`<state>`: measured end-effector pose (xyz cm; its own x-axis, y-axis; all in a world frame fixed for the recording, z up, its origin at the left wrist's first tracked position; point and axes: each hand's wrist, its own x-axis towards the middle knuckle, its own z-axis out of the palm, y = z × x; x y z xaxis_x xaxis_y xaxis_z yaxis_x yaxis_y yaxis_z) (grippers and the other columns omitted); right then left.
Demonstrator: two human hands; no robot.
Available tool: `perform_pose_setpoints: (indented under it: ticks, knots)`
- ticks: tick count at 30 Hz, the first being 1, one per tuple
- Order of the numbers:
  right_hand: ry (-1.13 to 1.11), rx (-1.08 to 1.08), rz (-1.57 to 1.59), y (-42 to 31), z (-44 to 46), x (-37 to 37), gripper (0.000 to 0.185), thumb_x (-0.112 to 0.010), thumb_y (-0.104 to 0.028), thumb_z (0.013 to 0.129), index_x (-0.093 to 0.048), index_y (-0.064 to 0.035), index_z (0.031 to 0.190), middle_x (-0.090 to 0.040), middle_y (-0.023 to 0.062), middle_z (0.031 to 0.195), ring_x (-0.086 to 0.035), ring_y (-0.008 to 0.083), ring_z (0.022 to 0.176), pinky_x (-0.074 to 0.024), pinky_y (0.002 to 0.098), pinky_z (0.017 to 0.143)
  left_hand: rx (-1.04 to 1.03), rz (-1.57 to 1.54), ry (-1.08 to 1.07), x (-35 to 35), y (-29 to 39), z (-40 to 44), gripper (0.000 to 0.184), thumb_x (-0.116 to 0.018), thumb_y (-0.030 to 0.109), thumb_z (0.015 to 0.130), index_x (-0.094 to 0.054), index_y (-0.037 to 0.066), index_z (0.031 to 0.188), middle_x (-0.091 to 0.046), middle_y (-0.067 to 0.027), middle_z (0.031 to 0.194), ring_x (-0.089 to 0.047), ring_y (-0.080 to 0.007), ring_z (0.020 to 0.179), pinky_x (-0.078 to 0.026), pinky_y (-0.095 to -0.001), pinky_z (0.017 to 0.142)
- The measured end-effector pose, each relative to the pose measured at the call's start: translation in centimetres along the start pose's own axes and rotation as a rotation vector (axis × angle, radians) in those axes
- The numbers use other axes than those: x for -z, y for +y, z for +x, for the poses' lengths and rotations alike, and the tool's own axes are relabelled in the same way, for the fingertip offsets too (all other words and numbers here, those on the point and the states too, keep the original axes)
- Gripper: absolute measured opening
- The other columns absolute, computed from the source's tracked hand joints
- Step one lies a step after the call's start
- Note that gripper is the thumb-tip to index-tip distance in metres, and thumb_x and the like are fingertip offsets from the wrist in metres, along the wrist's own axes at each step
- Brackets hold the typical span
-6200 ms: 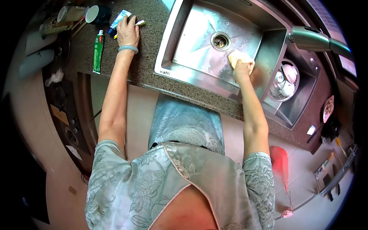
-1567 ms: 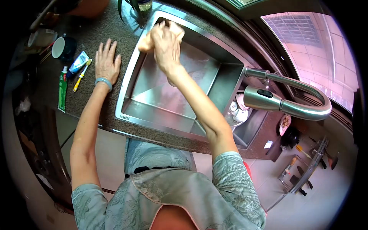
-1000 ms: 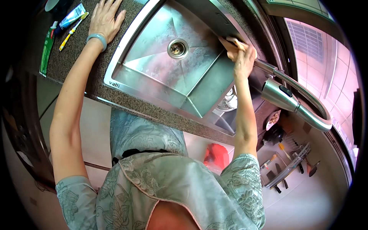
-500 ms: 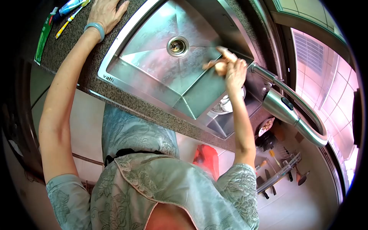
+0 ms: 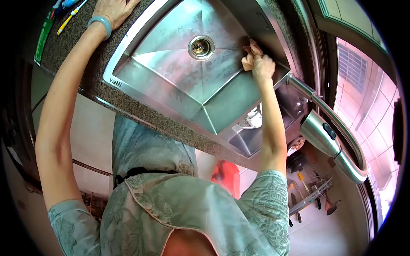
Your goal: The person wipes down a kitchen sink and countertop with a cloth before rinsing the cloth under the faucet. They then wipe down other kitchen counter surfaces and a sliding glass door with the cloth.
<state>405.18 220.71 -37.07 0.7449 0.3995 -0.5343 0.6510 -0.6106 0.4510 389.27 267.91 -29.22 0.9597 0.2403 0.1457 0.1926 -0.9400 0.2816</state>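
Our right hand [image 5: 264, 67] grips a bunched cloth [image 5: 251, 54] in the sink [image 5: 168, 47], fingertips hidden. Our left hand [image 5: 112, 12] lies flat on the tabletop [image 5: 70, 47], thumb spread, fingertips cut off.

Sink brand: "vatti", the whole word legible, in dark lower-case letters.
Sink lettering position: on the pale metal rim of the kitchen sink [image 5: 124, 49], at the front corner on the person's left, the line of letters slanting down to the right.
Green tube: pale print on the green toothpaste tube [image 5: 44, 38] at the left, too small to read.
Blue tube: print on the blue tube [image 5: 68, 3] unreadable; top edge cuts it off.
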Motion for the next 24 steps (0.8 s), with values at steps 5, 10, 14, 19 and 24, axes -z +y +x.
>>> perform_pose_setpoints:
  ticks: [5, 10, 14, 19, 24]
  knots:
    - [0.438, -0.039, -0.005, 2.3, -5.0, 5.9, 0.020, -0.052, -0.026, 0.092, -0.067, -0.0132, 0.096, -0.057, 0.0100, 0.100, -0.053, 0.0279, 0.097, -0.0415, 0.0422, 0.086, -0.022, 0.006, 0.025, -0.4, -0.3, -0.1, 0.052, -0.054, 0.029, 0.090, -0.047, 0.006, 0.137, -0.039, -0.0172, 0.147, -0.029, -0.0383, 0.140, -0.022, -0.0467, 0.116]
    - [0.334, 0.019, -0.177, 0.5, -3.3, 0.5, 0.026, -0.049, -0.031, 0.092, -0.068, -0.0130, 0.096, -0.058, 0.0090, 0.099, -0.054, 0.0275, 0.095, -0.0420, 0.0413, 0.083, -0.028, 0.010, 0.032, -0.5, -0.4, -0.1, 0.052, -0.053, 0.030, 0.091, -0.048, 0.005, 0.136, -0.039, -0.0175, 0.147, -0.029, -0.0382, 0.139, -0.022, -0.0464, 0.116]
    - [0.286, 0.074, -0.169, -3.7, -6.3, -1.8, 0.022, -0.050, -0.024, 0.086, -0.067, -0.0091, 0.088, -0.059, 0.0130, 0.098, -0.054, 0.0272, 0.093, -0.0421, 0.0401, 0.079, -0.045, 0.009, 0.049, -0.6, -0.6, -0.1, 0.052, -0.053, 0.029, 0.091, -0.047, 0.005, 0.136, -0.039, -0.0173, 0.147, -0.030, -0.0381, 0.139, -0.022, -0.0462, 0.116]
    - [-0.211, 0.256, 0.024, -12.8, -16.4, -2.7, 0.027, -0.050, -0.024, 0.089, -0.070, -0.0180, 0.107, -0.060, 0.0090, 0.110, -0.052, 0.0264, 0.109, -0.0443, 0.0385, 0.087, -0.035, -0.002, 0.049, -0.6, -0.5, -0.2, 0.053, -0.054, 0.029, 0.090, -0.047, 0.006, 0.137, -0.038, -0.0162, 0.148, -0.029, -0.0375, 0.139, -0.022, -0.0461, 0.116]
    - [-0.314, 0.308, 0.359, -11.6, -19.2, 3.1, 0.022, -0.057, -0.020, 0.086, -0.072, -0.0191, 0.102, -0.062, 0.0121, 0.101, -0.060, 0.0284, 0.093, -0.0501, 0.0399, 0.080, -0.033, -0.009, 0.061, -0.7, -0.8, -0.3, 0.054, -0.055, 0.029, 0.089, -0.047, 0.007, 0.137, -0.038, -0.0157, 0.148, -0.030, -0.0376, 0.139, -0.022, -0.0466, 0.116]
